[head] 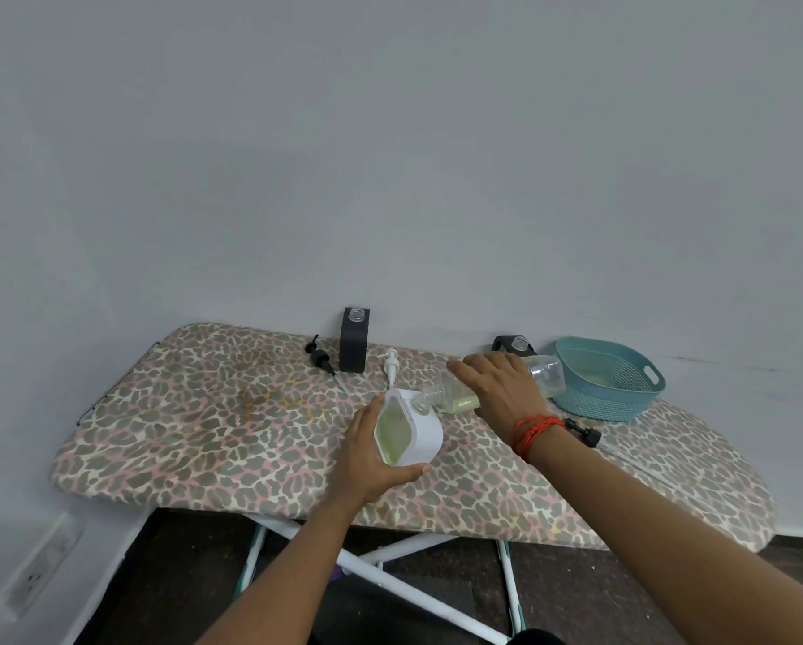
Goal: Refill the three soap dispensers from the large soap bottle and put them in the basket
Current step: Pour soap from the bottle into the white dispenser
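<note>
My left hand grips a white soap dispenser with a clear window showing yellow-green soap; it is tilted, its pump off. My right hand holds the large clear soap bottle tipped on its side, its open neck touching the white dispenser's mouth. A dark dispenser stands open at the back. Another dark dispenser shows behind my right hand, mostly hidden. The teal basket sits at the right with no dispenser inside.
The leopard-print ironing board carries everything. A black pump and a white pump lie near the upright dark dispenser. Another black pump lies by my right wrist. The wall runs close behind.
</note>
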Available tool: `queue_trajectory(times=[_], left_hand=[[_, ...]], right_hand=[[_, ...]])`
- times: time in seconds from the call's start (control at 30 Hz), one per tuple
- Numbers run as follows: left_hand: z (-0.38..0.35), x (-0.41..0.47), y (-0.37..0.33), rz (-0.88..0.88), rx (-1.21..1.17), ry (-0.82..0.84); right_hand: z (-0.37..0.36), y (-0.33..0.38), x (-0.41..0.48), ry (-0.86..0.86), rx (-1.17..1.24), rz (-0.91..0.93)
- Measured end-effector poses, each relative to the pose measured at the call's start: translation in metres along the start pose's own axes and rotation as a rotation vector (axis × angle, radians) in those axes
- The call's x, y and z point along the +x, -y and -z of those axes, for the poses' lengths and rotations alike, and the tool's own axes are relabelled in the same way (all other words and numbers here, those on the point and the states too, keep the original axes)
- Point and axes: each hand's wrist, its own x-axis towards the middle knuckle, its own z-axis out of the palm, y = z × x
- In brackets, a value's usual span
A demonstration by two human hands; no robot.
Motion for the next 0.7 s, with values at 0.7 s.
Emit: queue_trajectory(times=[0.7], left_hand=[[-0.002, 0.0016, 0.0048, 0.004, 0.009, -0.008]], right_hand=[[0.0007, 0.0014, 0.0003, -0.017, -0.016, -0.002]])
